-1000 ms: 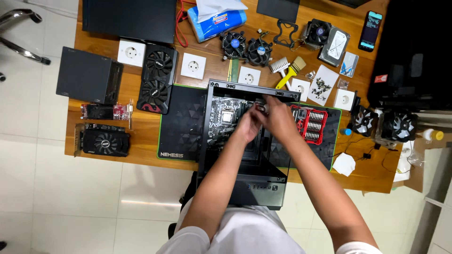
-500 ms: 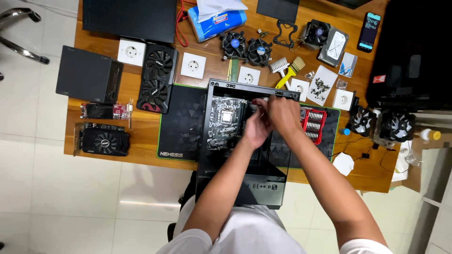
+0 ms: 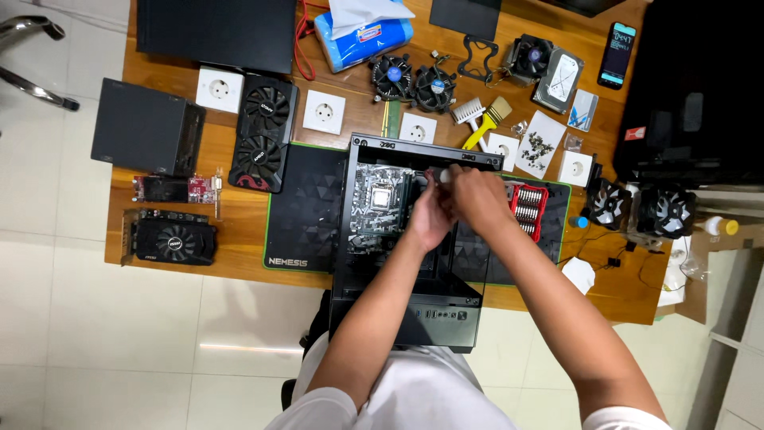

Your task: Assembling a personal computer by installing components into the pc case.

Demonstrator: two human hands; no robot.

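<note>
An open black computer case (image 3: 414, 310) lies flat on the desk mat, with a motherboard (image 3: 380, 205) mounted inside. Both my hands are over the case's upper right part. My right hand (image 3: 476, 195) grips a screwdriver with a pale handle (image 3: 440, 176), its tip hidden below my fingers. My left hand (image 3: 427, 219) is curled beside it at the motherboard's right edge; what it holds is hidden.
A red screwdriver bit set (image 3: 528, 209) sits right of the case. Graphics cards (image 3: 263, 131) (image 3: 169, 239), white wall sockets (image 3: 325, 111), cooler fans (image 3: 412, 80), a brush (image 3: 485, 119), loose screws on paper (image 3: 539, 145), a phone (image 3: 617, 54) and a black box (image 3: 147, 137) crowd the wooden desk (image 3: 239, 247).
Both hands have shifted slightly within the case, staying together over the motherboard's right edge. The screwdriver handle now shows above my right hand.
</note>
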